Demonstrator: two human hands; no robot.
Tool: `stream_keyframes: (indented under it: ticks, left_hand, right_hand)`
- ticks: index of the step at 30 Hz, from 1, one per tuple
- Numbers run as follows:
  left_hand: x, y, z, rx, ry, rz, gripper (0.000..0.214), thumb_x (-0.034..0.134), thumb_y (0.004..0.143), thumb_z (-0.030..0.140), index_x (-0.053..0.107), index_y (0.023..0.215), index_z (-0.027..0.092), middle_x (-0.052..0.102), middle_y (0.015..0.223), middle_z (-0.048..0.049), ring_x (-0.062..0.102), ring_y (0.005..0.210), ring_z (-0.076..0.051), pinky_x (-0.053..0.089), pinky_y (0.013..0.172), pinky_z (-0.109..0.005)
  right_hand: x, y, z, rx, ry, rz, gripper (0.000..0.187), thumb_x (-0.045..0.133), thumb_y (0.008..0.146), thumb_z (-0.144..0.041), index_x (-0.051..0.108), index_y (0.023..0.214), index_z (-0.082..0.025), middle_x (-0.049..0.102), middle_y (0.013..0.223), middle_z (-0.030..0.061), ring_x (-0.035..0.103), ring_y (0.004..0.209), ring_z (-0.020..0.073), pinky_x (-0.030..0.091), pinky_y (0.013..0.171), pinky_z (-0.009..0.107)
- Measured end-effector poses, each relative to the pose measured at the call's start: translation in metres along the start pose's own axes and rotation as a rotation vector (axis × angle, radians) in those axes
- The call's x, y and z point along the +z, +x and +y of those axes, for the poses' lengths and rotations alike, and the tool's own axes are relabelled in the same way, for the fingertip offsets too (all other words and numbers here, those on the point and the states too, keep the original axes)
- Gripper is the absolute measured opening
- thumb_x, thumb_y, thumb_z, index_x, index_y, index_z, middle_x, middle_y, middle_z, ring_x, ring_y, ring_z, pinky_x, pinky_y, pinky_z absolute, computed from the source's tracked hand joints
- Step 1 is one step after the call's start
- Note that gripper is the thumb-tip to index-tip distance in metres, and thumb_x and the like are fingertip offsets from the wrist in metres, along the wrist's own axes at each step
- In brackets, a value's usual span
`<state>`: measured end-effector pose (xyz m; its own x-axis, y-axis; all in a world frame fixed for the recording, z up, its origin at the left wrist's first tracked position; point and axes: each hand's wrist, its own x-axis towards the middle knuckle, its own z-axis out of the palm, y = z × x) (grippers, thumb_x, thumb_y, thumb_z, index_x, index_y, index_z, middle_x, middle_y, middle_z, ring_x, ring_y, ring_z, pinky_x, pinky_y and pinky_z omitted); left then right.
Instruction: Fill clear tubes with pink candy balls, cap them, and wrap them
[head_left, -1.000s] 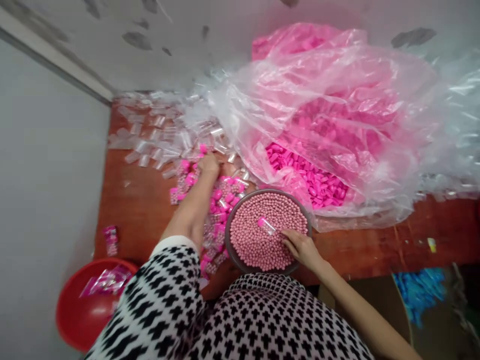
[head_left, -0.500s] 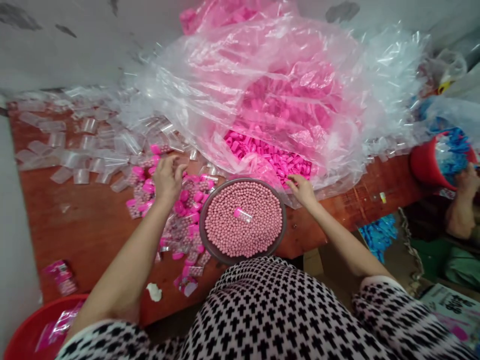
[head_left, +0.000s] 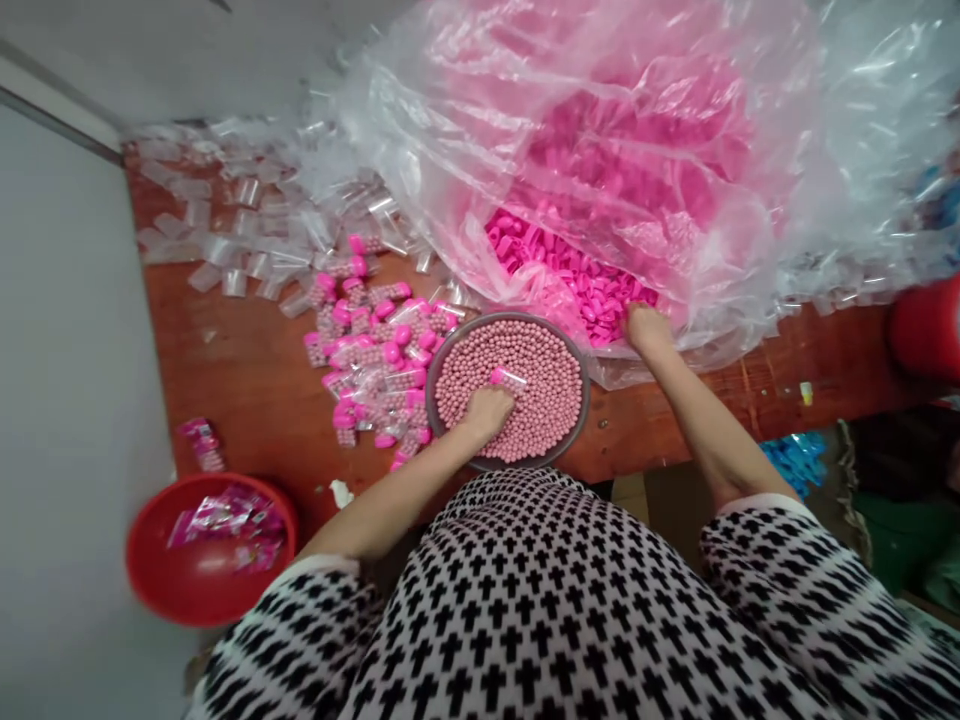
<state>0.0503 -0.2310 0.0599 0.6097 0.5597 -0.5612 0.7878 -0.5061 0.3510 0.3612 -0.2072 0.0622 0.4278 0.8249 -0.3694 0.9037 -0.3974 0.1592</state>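
My left hand (head_left: 490, 410) is over the grey bowl (head_left: 433, 398) of pink beads (head_left: 544, 415), its fingers curled down at the beads. Just beyond its knuckles lies a small clear tube with a pink cap (head_left: 511, 379); whether the fingers touch it is hidden. My right hand (head_left: 648, 329) is closed at the near edge of a heap of bright pink plastic caps (head_left: 600, 305), inside the mouth of a clear plastic bag (head_left: 660, 130). What its fingers hold cannot be made out. Left of the bowl are piled several filled tubes with pink caps (head_left: 375, 350).
Clear empty tubes (head_left: 255, 240) are scattered at the back left of the wooden table (head_left: 240, 365). A red basin (head_left: 202, 590) with pink packets (head_left: 232, 515) stands at lower left. At the right are a red bucket (head_left: 926, 325) and blue pieces (head_left: 799, 460) below the table edge.
My left hand has moved right from the filled tubes into the bowl, its fingers now curled. The right hand has moved farther into the caps and closed. The view has shifted leftward.
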Motion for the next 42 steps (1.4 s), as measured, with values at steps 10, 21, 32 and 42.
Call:
stream_keyframes:
  ticks: [10,21,32,42]
  left_hand:
    - [0.029,0.001,-0.004,0.182,-0.929,0.430,0.021,0.057,0.082,0.025,0.058,0.101,0.017,0.066,0.102,-0.0055,0.062,0.094,-0.017,0.047,0.085,-0.031]
    - [0.013,-0.030,0.007,0.131,-1.827,0.314,0.042,0.075,0.064,0.037,0.060,0.098,0.016,0.068,0.094,-0.0041,0.065,0.084,-0.017,0.054,0.080,-0.036]
    - [0.011,-0.091,-0.007,0.044,-1.851,0.455,0.047,0.076,0.063,0.033,0.065,0.105,0.017,0.067,0.104,-0.0059,0.065,0.090,-0.019,0.054,0.086,-0.039]
    - [0.051,-0.110,-0.016,-0.091,-1.671,0.580,0.047,0.073,0.065,0.042,0.065,0.102,0.014,0.070,0.098,-0.0076,0.066,0.082,-0.018,0.057,0.078,-0.039]
  right_hand:
    - [0.010,-0.066,0.008,-0.204,0.371,0.288,0.036,0.044,0.088,-0.033,0.061,0.115,-0.015,0.068,0.103,0.0131,0.063,0.090,0.0253,0.047,0.079,0.037]
    - [0.003,-0.109,-0.073,-0.850,0.495,0.213,0.029,0.044,0.090,-0.023,0.060,0.113,-0.016,0.066,0.110,0.0111,0.059,0.102,0.0214,0.047,0.089,0.036]
    - [0.010,-0.104,-0.154,-1.054,-0.076,0.013,0.032,0.033,0.093,-0.016,0.059,0.111,-0.011,0.060,0.114,0.0166,0.049,0.105,0.0263,0.038,0.083,0.036]
    - [-0.030,-0.109,-0.167,-0.902,0.172,0.056,0.037,0.033,0.096,-0.034,0.060,0.111,-0.013,0.068,0.097,0.0114,0.060,0.091,0.0200,0.041,0.080,0.027]
